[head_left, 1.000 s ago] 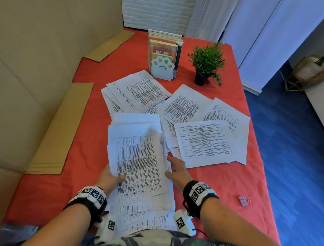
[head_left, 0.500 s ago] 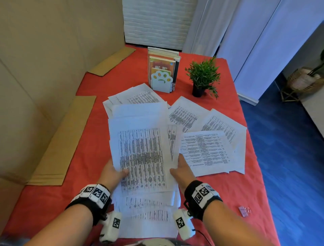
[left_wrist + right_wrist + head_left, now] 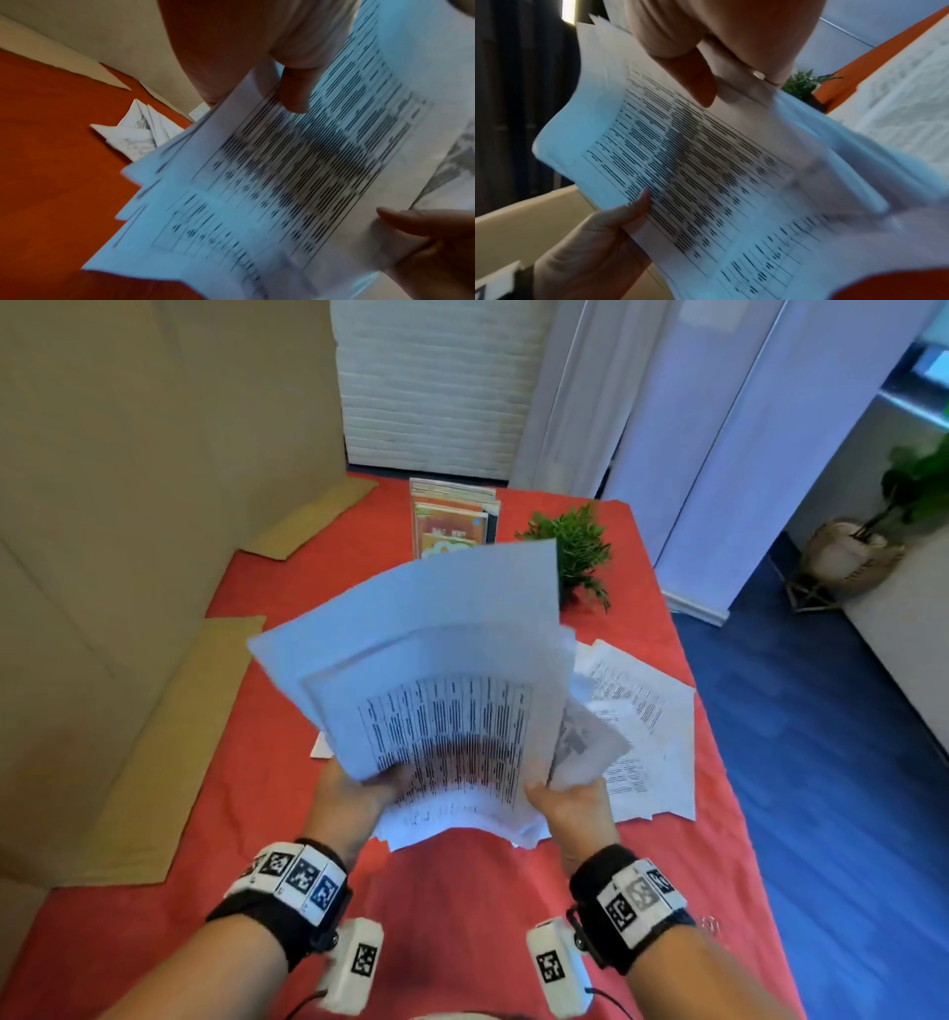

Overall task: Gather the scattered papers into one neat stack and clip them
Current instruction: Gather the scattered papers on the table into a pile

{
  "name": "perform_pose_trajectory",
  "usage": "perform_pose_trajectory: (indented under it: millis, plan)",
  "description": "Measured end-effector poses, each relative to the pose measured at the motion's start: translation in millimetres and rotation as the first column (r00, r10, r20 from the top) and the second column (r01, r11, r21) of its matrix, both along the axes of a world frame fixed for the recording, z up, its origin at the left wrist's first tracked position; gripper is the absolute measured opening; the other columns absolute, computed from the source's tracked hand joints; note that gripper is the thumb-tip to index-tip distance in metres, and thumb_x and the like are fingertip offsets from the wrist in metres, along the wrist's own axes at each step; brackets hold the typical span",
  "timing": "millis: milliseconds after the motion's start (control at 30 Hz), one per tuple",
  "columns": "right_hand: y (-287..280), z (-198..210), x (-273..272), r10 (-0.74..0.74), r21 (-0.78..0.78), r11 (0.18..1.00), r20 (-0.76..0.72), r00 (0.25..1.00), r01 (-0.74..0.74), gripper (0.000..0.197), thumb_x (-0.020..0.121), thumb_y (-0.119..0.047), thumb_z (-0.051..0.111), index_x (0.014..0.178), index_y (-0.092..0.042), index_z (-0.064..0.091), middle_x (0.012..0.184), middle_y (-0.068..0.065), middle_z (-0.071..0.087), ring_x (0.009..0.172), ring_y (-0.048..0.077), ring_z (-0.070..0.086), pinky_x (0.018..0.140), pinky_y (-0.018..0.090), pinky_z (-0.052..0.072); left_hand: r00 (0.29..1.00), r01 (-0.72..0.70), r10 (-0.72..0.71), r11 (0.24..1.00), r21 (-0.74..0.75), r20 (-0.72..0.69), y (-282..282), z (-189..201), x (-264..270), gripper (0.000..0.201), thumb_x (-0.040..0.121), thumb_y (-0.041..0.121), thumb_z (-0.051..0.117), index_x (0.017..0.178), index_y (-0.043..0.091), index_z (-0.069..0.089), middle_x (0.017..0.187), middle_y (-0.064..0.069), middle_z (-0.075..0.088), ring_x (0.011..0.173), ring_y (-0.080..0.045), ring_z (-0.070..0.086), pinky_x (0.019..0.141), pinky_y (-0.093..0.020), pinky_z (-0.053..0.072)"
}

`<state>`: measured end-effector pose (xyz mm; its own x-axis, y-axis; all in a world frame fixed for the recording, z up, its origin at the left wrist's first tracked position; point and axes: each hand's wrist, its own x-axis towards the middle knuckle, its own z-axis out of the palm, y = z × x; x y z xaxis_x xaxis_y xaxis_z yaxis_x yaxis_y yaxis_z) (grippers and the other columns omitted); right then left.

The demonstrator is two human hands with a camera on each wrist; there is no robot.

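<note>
I hold a loose bundle of printed sheets (image 3: 436, 690) in both hands, raised off the red table (image 3: 462, 906) and fanned unevenly. My left hand (image 3: 359, 788) grips its lower left edge, thumb (image 3: 295, 91) on the top page. My right hand (image 3: 565, 801) grips the lower right edge, thumb (image 3: 695, 81) on the print. More sheets (image 3: 642, 711) lie scattered on the table to the right, and a few (image 3: 133, 138) lie under the bundle at the left. A small binder clip (image 3: 711, 924) peeks out beside my right wristband.
A book holder (image 3: 452, 516) and a small potted plant (image 3: 575, 552) stand at the far end of the table. Cardboard sheets (image 3: 154, 762) lie along the left side. The table's right edge drops to a blue floor (image 3: 821, 762).
The sheets that my hands were pulling together flat on the table are now lifted off it as one bundle and tilted up towards me. Fewer loose sheets show on the table.
</note>
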<state>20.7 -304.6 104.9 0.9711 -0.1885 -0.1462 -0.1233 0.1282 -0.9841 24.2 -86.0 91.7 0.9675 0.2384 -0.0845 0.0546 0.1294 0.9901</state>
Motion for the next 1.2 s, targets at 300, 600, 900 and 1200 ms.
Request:
perform_pose_trajectory:
  millis: [300,600,900,1200]
  plan:
    - [-18,-26,-2,-0.021,0.205,0.978,-0.076,0.997,0.036,0.049,0.046,0.013,0.057,0.094,0.007,0.061,0.075,0.015,0.067,0.070,0.026,0.066,0.070,0.041,0.053,0.990,0.133,-0.132,0.990,-0.039,0.042,-3,-4,-7,0.052,0.063,-0.020,0.071,0.106,0.009,0.061,0.092,0.002,0.075,0.084,-0.009,0.070,0.068,-0.018,0.055]
    - [-13,-23,0,0.079,0.226,0.973,-0.132,0.988,-0.047,0.042,0.045,0.013,0.051,0.078,-0.008,0.068,0.071,0.011,0.068,0.072,0.027,0.064,0.067,0.039,0.055,0.991,0.069,-0.052,0.989,-0.132,0.124,13,8,15,0.076,0.052,-0.031,0.068,0.123,-0.012,0.046,0.104,-0.022,0.064,0.085,-0.017,0.070,0.069,-0.028,0.058]
    - [-16,-31,-2,0.073,0.174,0.984,-0.178,0.981,-0.041,0.038,0.045,0.010,0.055,0.077,-0.006,0.066,0.082,0.021,0.064,0.081,0.035,0.061,0.081,0.059,0.050,0.981,0.068,-0.059,0.997,-0.045,0.186,-5,13,10,0.068,0.049,-0.026,0.062,0.091,0.026,0.049,0.089,0.003,0.053,0.070,0.000,0.057,0.057,-0.017,0.049]
    - [0,-31,1,0.018,0.200,0.980,-0.174,0.985,0.018,0.034,0.050,0.012,0.060,0.076,-0.010,0.066,0.065,0.008,0.071,0.066,0.030,0.068,0.071,0.050,0.057,0.993,-0.039,0.039,0.999,-0.004,0.108,-16,-10,9,0.040,0.069,-0.013,0.071,0.098,0.010,0.056,0.083,0.010,0.065,0.074,-0.001,0.061,0.069,-0.016,0.051]
